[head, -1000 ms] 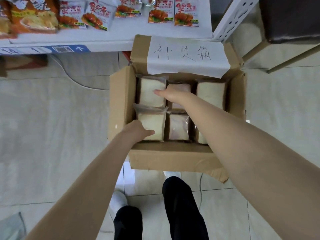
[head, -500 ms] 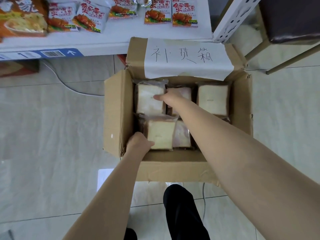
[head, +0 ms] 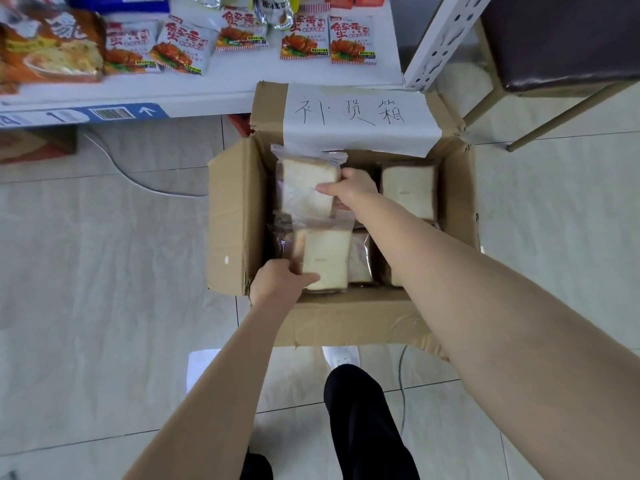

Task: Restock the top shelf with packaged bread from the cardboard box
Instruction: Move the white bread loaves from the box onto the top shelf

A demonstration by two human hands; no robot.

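Within the box (head: pixel 228 220), left hand (head: pixel 280 282), right hand (head: pixel 353 188) grip bread packs (head: pixel 306 192), seals shelfward.

Black trousers (head: pixel 360 414), white shoe (head: pixel 341 356) (partly hidden)

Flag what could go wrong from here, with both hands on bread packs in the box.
1. The left hand grips the near bread pack by one corner, and the right hand grips the far bread pack by its side. The loose wrapping may slip, or the soft bread may get squashed.
2. The far bread pack's top sits close to the labelled flap of the box and may snag when lifted.
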